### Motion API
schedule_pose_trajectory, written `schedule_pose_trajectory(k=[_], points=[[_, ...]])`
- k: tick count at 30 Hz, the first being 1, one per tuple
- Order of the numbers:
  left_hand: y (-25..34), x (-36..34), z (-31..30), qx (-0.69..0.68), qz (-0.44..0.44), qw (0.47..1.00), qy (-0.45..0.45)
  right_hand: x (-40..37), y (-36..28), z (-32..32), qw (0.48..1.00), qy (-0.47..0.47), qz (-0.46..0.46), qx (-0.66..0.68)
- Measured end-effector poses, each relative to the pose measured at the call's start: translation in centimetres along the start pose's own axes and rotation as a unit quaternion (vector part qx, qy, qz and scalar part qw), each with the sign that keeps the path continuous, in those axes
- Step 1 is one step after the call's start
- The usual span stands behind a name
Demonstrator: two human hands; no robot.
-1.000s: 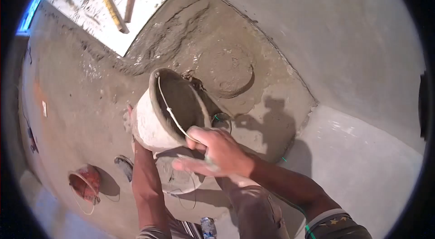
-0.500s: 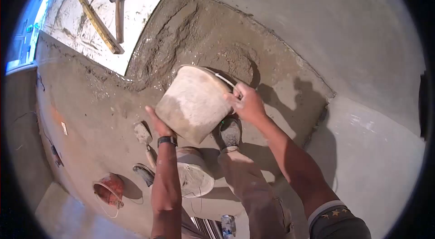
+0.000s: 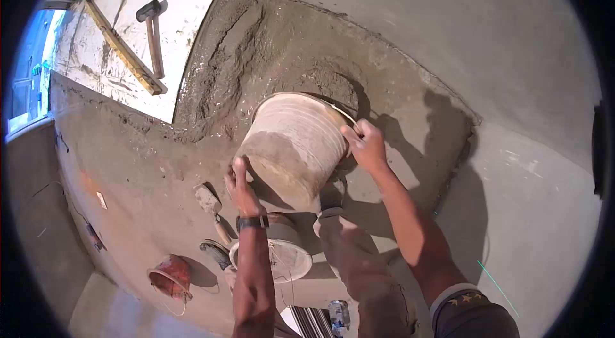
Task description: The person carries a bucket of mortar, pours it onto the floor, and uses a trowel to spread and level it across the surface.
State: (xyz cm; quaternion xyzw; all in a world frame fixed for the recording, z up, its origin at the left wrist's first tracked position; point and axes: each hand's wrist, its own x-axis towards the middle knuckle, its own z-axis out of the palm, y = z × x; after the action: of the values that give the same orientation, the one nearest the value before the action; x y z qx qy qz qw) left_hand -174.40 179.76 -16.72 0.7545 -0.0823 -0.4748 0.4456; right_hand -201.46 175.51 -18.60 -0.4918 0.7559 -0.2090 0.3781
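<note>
Between two hands (image 3: 244,189) (image 3: 367,144), one bucket (image 3: 296,144), tilted

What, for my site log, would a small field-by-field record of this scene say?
Pale bucket: tilted, mouth turned away from the camera
Left hand: open, by the bucket's base; contact unclear
Right hand: closed on the bucket near its rim
Wet mix: spread on the floor beyond the bucket
White board: bears a hammer and a yellow bar
Also on floor: trowel, red bucket

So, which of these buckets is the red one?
The lower-left bucket: the held bucket and the bucket beside the left forearm look greyish, not red.
</note>
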Motion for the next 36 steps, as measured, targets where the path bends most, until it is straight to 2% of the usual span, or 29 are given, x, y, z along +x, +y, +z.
schedule_pose_trajectory(k=[2, 3, 5, 7, 8, 10, 12, 14, 15, 16, 18, 20, 22, 24, 25, 26, 27, 30, 31, 32, 34, 36], points=[[0.8, -1.9, -0.6, -0.011, -0.022, 1.000, 0.000, -1.5, 0.4, -0.6, 0.998, 0.028, 0.055, 0.019], [1.7, -3.1, -0.4, 0.001, 0.004, 1.000, -0.026, -1.7, 1.4, -0.2, 0.997, 0.064, 0.029, 0.039], [0.9, -3.7, 0.7, 0.019, 0.067, 0.996, -0.050, -0.7, 3.2, 0.0, 0.997, 0.055, 0.056, 0.013], [1.1, -2.7, 1.0, 0.035, 0.040, 0.998, -0.033, 0.0, 1.7, -0.3, 0.995, 0.042, 0.094, 0.003], [1.4, -2.4, 1.0, 0.044, 0.017, 0.999, -0.019, 0.2, 1.0, -0.8, 0.995, 0.045, 0.086, 0.005], [2.8, -3.8, 0.9, 0.018, 0.000, 1.000, -0.023, -0.1, -0.3, -2.4, 0.999, 0.037, 0.001, -0.019], [3.9, -6.2, 1.2, 0.001, -0.002, 0.999, -0.044, -1.0, 0.5, -3.7, 1.000, 0.023, 0.006, -0.018], [4.3, -7.1, 2.6, 0.034, 0.102, 0.991, -0.073, -0.4, 2.9, -4.1, 0.994, 0.049, 0.064, 0.074], [3.6, -6.4, 3.3, 0.059, 0.114, 0.988, -0.092, -0.1, 3.0, -4.1, 0.991, 0.047, 0.105, 0.066], [3.3, -5.6, 4.1, 0.167, 0.134, 0.974, -0.067, -0.1, 2.9, -3.9, 0.991, 0.049, 0.103, 0.069], [3.6, -3.5, 5.2, 0.178, 0.159, 0.968, -0.075, 0.8, 2.5, -3.3, 0.992, 0.063, 0.109, 0.001], [5.1, -3.2, 4.1, 0.169, 0.100, 0.979, -0.063, 0.1, 2.2, -4.0, 0.993, 0.078, 0.084, -0.007], [7.0, -5.5, 3.7, 0.155, 0.153, 0.971, -0.098, -1.6, 0.4, -5.7, 0.984, 0.067, 0.150, 0.068], [6.3, -7.3, 4.0, 0.162, 0.203, 0.960, -0.105, -2.6, 2.0, -5.9, 0.987, 0.072, 0.140, 0.046], [5.9, -7.8, 4.4, 0.164, 0.198, 0.960, -0.110, -2.9, 3.1, -5.8, 0.989, 0.080, 0.118, 0.032], [5.8, -7.8, 4.9, 0.224, 0.199, 0.948, -0.109, -3.0, 4.1, -5.4, 0.991, 0.092, 0.092, 0.022], [5.9, -7.6, 5.6, 0.280, 0.206, 0.932, -0.106, -2.6, 7.1, -3.8, 0.986, 0.094, 0.135, 0.031], [6.1, -7.9, 5.5, 0.222, 0.191, 0.950, -0.112, -2.6, 3.6, -4.7, 0.981, 0.120, 0.155, 0.006], [6.3, -8.6, 5.2, 0.237, 0.215, 0.940, -0.115, -3.2, 3.7, -5.9, 0.982, 0.101, 0.160, -0.011], [6.1, -9.2, 5.4, 0.242, 0.214, 0.939, -0.119, -4.1, 5.4, -6.3, 0.981, 0.102, 0.166, -0.008], [5.2, -11.0, 6.0, 0.180, 0.220, 0.945, -0.160, -5.6, 10.2, -6.8, 0.985, 0.168, 0.033, -0.003], [5.4, -12.8, 6.9, 0.246, 0.270, 0.917, -0.163, -5.5, 14.9, -7.6, 0.980, 0.137, 0.135, 0.052]])
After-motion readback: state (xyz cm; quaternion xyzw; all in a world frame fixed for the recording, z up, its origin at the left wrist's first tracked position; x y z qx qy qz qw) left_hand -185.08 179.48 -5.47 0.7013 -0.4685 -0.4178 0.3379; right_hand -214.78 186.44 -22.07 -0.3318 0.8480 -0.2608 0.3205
